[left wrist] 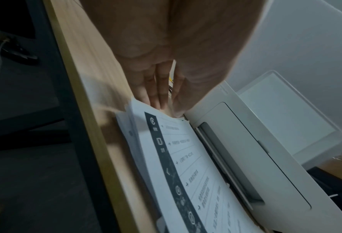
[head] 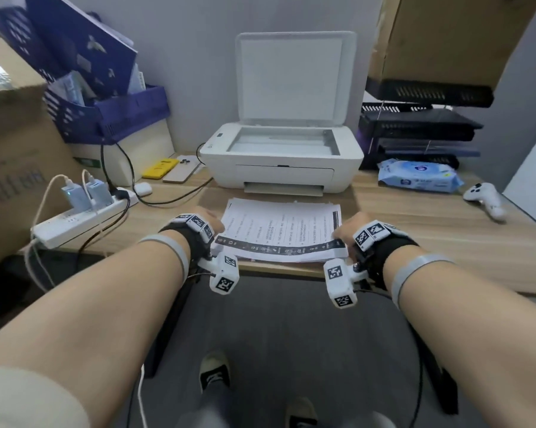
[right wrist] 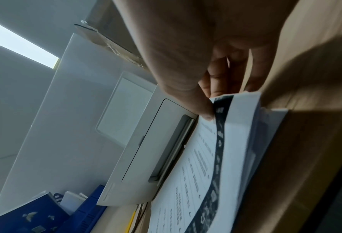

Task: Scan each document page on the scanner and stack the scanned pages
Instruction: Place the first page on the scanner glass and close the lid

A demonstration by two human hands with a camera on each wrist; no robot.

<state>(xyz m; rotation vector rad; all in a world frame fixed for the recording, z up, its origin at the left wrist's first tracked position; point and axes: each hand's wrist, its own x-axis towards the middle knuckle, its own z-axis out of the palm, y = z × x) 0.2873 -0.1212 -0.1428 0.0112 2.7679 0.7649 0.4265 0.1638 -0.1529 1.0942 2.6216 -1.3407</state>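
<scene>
A white scanner (head: 282, 168) stands at the back of the desk with its lid (head: 294, 78) raised and its glass (head: 283, 140) bare. In front of it lies a stack of printed pages (head: 279, 230). The top page (right wrist: 236, 141) has a dark band along its near edge. My left hand (head: 211, 223) is at the stack's left edge, where thumb and straight fingers (left wrist: 156, 94) meet on the page edge. My right hand (right wrist: 210, 102) pinches the right end of the top page, thumb (right wrist: 202, 108) on top and fingers beneath. That end is raised off the stack.
Left of the scanner lie a power strip (head: 75, 217) with chargers and cables, two phones (head: 180, 169) and an earbud case (head: 143, 188). To the right are a wipes pack (head: 419, 176), a white game controller (head: 485, 197) and black paper trays (head: 421, 131). The desk's front edge (head: 279, 270) is just behind the stack.
</scene>
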